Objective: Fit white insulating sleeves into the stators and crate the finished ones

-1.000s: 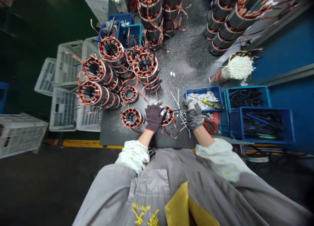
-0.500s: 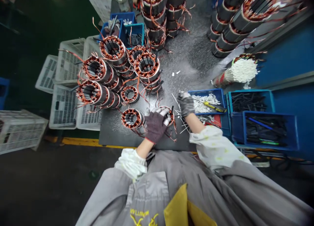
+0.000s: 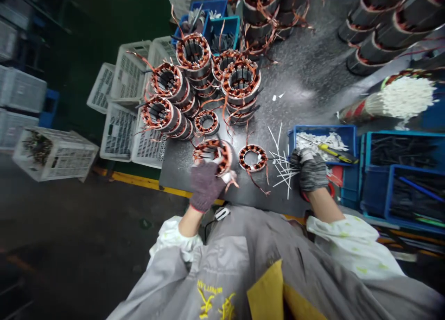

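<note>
Gripping a copper-wound stator (image 3: 212, 154) just above the dark workbench (image 3: 274, 111), the left hand (image 3: 206, 185), in a dark knit glove, closes around its rim. The right hand (image 3: 310, 172), in a grey glove, sits beside white cable ties (image 3: 285, 172), its grip unclear. A thin wound stator ring (image 3: 252, 157) lies between the hands; yellow embroidery (image 3: 212, 297) on the grey work coat (image 3: 222, 260) is unreadable.

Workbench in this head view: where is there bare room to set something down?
Bare speckled bench lies between the stacked copper-wound stators and the blue tray. A smaller bare strip sits left of the left hand. Crowded: the stator stacks and the white cable ties.
</note>
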Motion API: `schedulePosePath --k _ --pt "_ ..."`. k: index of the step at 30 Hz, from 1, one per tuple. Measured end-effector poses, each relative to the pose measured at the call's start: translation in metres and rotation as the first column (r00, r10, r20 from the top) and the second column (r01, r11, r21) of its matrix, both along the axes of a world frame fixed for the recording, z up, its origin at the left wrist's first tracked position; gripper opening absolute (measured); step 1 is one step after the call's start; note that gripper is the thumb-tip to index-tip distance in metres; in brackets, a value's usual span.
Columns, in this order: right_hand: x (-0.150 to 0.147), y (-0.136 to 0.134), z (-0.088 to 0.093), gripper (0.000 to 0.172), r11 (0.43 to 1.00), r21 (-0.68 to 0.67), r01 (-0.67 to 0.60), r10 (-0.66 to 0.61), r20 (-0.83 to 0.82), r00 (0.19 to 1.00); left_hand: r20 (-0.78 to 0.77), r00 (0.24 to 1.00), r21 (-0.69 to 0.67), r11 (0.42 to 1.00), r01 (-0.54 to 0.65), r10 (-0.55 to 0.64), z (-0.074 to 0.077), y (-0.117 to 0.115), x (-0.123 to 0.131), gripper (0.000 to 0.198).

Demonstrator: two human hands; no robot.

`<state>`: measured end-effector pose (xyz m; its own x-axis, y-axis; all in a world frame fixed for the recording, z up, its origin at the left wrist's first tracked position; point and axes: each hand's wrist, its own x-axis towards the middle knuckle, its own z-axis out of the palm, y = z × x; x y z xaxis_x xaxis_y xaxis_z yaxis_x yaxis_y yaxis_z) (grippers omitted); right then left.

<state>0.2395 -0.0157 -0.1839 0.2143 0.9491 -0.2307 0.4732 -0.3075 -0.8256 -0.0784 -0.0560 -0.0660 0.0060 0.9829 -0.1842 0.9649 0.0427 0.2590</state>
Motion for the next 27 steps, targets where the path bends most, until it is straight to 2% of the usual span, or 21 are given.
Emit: schedulePosePath --k 1,3,5,6,7,8,9,10,11,13,15,17,18,19,20,21,24,27 --pt "-0.003 -0.002 0.003 0.047 1.000 -0.004 -0.005 0.005 0.032 0.999 -0.085 0.996 0.025 0.999 -0.036 0.038 -0.003 -0.004 -0.010 0.057" --pt "-0.016 -0.001 0.007 0.043 0.996 -0.012 -0.087 0.088 0.064 0.994 -0.241 0.967 -0.019 0.996 -0.085 0.078 -0.017 -0.002 -0.025 0.053" --pt "-0.036 0.005 0.011 0.037 0.950 -0.039 -0.309 0.312 0.112 0.943 -0.344 0.938 -0.114 0.990 -0.089 0.045 -0.032 0.007 -0.035 0.048" --pt "-0.046 0.009 0.013 0.034 0.884 -0.066 -0.464 0.468 0.175 0.866 -0.369 0.929 -0.153 0.986 -0.071 0.009 -0.038 0.013 -0.039 0.047" --pt "-0.054 0.013 0.014 0.031 0.779 -0.111 -0.617 0.622 0.254 0.741 -0.379 0.925 -0.174 0.984 -0.043 -0.027 -0.040 0.019 -0.044 0.046" --pt "-0.059 0.017 0.015 0.030 0.647 -0.176 -0.742 0.748 0.334 0.573 -0.376 0.924 -0.183 0.983 -0.005 -0.065 -0.040 0.024 -0.048 0.046" --pt "-0.062 0.021 0.017 0.032 0.515 -0.248 -0.821 0.826 0.399 0.397 -0.365 0.926 -0.179 0.983 0.035 -0.099 -0.037 0.027 -0.051 0.046" --pt "-0.062 0.024 0.017 0.035 0.426 -0.306 -0.852 0.855 0.444 0.268 -0.352 0.929 -0.158 0.985 0.065 -0.118 -0.032 0.028 -0.054 0.046" --pt "-0.059 0.027 0.018 0.037 0.403 -0.332 -0.853 0.853 0.473 0.219 -0.339 0.934 -0.114 0.990 0.080 -0.115 -0.024 0.027 -0.055 0.047" --pt "-0.051 0.034 0.018 0.039 0.458 -0.325 -0.827 0.816 0.523 0.247 -0.284 0.956 0.027 0.996 0.089 -0.078 -0.009 0.020 -0.047 0.052" --pt "-0.043 0.041 0.016 0.041 0.504 -0.289 -0.814 0.779 0.558 0.285 -0.143 0.985 0.125 0.986 0.110 -0.092 -0.001 0.011 -0.024 0.055" --pt "-0.040 0.047 0.014 0.042 0.485 -0.283 -0.828 0.785 0.558 0.269 0.101 0.986 0.061 0.990 0.129 -0.135 -0.008 0.007 0.010 0.049" --pt "-0.041 0.050 0.013 0.042 0.482 -0.291 -0.826 0.790 0.552 0.266 0.244 0.963 -0.035 0.992 0.124 -0.112 -0.017 0.010 0.030 0.046" --pt "-0.042 0.051 0.012 0.043 0.498 -0.306 -0.812 0.789 0.548 0.278 0.361 0.932 -0.166 0.985 0.051 0.013 -0.029 0.015 0.049 0.041" --pt "-0.044 0.052 0.011 0.042 0.529 -0.325 -0.784 0.781 0.547 0.300 0.423 0.885 -0.310 0.949 -0.062 0.196 -0.044 0.023 0.067 0.037" --pt "-0.045 0.051 0.010 0.042 0.567 -0.344 -0.748 0.768 0.549 0.329 0.429 0.865 -0.363 0.927 -0.098 0.260 -0.059 0.033 0.083 0.035" --pt "-0.046 0.044 0.010 0.041 0.645 -0.373 -0.667 0.731 0.554 0.398 0.474 0.802 -0.418 0.895 -0.158 0.362 -0.098 0.058 0.113 0.038" --pt "-0.045 0.038 0.008 0.040 0.665 -0.361 -0.654 0.717 0.554 0.424 0.528 0.711 -0.465 0.858 -0.216 0.465 -0.115 0.067 0.117 0.040"
